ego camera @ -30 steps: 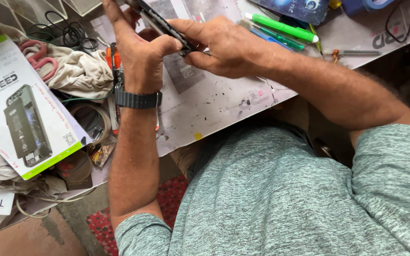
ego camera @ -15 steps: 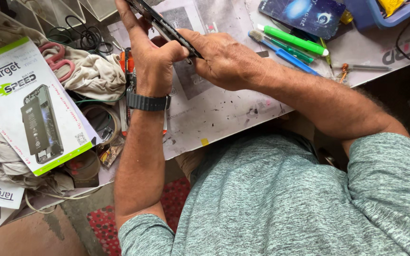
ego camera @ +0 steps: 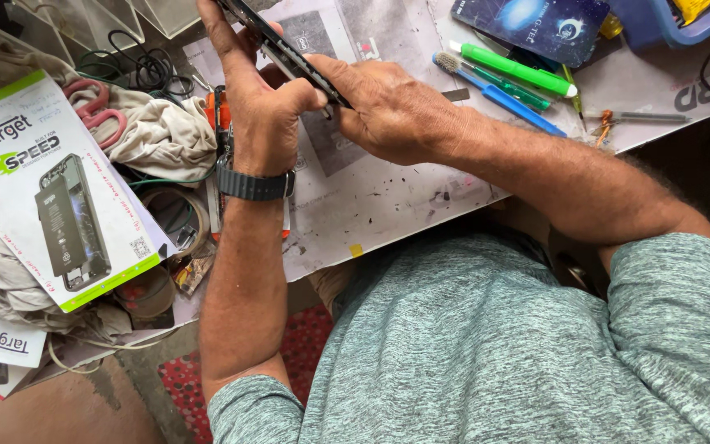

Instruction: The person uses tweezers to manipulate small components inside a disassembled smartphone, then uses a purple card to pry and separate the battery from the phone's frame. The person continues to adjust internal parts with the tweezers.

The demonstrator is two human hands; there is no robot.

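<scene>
- Your left hand point(ego camera: 260, 107) is clenched around the phone frame point(ego camera: 285, 53), a thin dark slab seen edge-on and tilted, thumb on its near side and fingers reaching up behind it; a dark wristwatch point(ego camera: 252, 185) sits on that wrist.
- Your right hand point(ego camera: 388, 107) grips the same phone frame from the other side, its fingers pinched on the lower edge and touching your left hand.
- The phone frame is lifted above the tabletop point(ego camera: 388, 205), over a stained paper sheet point(ego camera: 355, 193).
- Right of the phone frame lie a green marker point(ego camera: 511, 67), a blue toothbrush point(ego camera: 495, 92) and a dark card with a moon picture point(ego camera: 532, 25), close together.
- Left of the phone frame, just beside your left wrist, an orange-handled tool point(ego camera: 222, 115) lies next to a crumpled cloth point(ego camera: 166, 136) with pink-handled scissors point(ego camera: 96, 107) on it.
- Farther left of the phone frame lies a white and green product box point(ego camera: 59, 189) picturing a phone part.
</scene>
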